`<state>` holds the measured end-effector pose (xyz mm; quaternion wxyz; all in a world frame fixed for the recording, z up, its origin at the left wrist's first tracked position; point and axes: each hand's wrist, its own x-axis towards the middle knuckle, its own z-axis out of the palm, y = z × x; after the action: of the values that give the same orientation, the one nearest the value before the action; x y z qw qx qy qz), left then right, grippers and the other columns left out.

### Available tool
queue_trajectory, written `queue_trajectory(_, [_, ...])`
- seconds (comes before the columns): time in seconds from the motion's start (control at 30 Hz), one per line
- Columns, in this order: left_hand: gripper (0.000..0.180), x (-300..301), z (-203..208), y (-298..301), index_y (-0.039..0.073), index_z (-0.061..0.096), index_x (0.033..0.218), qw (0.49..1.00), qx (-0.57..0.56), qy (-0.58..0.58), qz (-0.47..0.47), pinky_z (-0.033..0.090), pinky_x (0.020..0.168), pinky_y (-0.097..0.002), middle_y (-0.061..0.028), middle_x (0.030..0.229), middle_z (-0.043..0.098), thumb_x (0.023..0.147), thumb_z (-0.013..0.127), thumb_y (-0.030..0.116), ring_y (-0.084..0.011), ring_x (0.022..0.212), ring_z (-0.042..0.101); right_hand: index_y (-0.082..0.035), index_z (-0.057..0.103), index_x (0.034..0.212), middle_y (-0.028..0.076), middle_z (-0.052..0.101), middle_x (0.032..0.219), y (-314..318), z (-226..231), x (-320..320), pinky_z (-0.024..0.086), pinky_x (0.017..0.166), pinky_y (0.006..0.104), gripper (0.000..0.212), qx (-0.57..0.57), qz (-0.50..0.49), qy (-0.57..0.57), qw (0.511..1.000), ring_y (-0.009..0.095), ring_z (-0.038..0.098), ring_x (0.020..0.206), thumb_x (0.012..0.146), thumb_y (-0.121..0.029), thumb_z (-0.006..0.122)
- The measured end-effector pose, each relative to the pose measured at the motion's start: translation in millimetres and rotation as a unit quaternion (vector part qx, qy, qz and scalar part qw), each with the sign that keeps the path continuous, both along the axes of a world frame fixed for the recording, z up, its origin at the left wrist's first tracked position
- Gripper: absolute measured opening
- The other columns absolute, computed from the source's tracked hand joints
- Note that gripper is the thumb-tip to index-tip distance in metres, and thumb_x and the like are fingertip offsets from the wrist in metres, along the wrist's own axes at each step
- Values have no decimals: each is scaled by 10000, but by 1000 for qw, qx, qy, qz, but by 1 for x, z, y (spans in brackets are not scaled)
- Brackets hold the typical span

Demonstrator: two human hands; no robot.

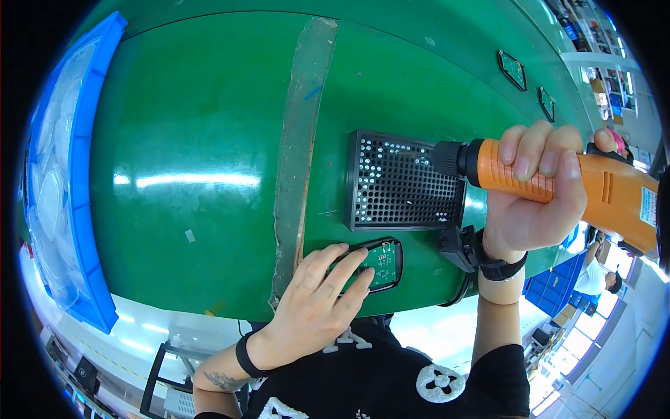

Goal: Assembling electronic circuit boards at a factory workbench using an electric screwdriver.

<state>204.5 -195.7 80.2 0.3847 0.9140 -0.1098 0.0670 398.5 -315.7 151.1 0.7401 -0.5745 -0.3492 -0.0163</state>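
My right hand (pixel 536 185) is wrapped round an orange electric screwdriver (pixel 607 185), closed on its grip. The driver lies nearly level, its black nose at the right side of a black screw tray (pixel 354 183) full of small holes; the tip is hard to make out. Silvery screws sit in part of the holes, mostly along the tray's left side. My left hand (pixel 317 297) lies with fingers apart over a green circuit board (pixel 385 264) in a black rounded housing, near the table's front edge. Its fingertips touch the board's left part and hide it; the thumb cannot be made out.
A blue bin (pixel 82 181) with clear plastic parts stands at the far left of the green table (pixel 188 237). A worn grey strip (pixel 301 140) crosses the tabletop. Two more boards in black housings (pixel 512 70) lie at the far right. A black stand (pixel 457 249) adjoins the tray.
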Motion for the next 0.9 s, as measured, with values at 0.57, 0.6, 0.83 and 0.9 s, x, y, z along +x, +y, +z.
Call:
queue_trajectory(0.57, [269, 3, 1, -1, 16, 589, 924, 997, -75, -9, -2, 433, 828, -412, -111, 1136, 506, 672, 676, 47, -296, 1040, 468, -44, 449, 913, -12, 499, 640, -71, 45, -67, 443, 602, 222, 263, 71, 90, -109, 987, 75, 497, 561, 739, -124, 629])
queue_trajectory(0.6, [271, 6, 2, -1, 15, 588, 921, 996, -85, -12, -9, 432, 829, -413, -109, 1137, 507, 667, 679, 40, -296, 1040, 468, -30, 445, 920, -8, 523, 623, -58, 55, -82, 473, 547, 215, 287, 68, 33, -125, 989, 68, 518, 514, 725, -74, 651])
queue_trajectory(0.83, [268, 1, -2, 1, 4, 582, 909, 998, -69, -2, -4, 432, 826, -420, -119, 1132, 518, 660, 681, 14, -301, 1045, 472, -81, 391, 1085, 50, 506, 541, -54, 15, -139, 461, 371, 295, 370, 107, 78, -138, 982, 160, 503, 388, 797, -20, 615])
queue_trajectory(0.9, [260, 2, -1, 0, -2, 579, 906, 998, -67, -4, -9, 432, 827, -422, -125, 1127, 523, 666, 676, 12, -305, 1047, 474, -77, 404, 1070, 49, 499, 517, -55, 15, -145, 461, 366, 303, 363, 53, 81, -94, 991, 159, 492, 373, 783, 2, 613])
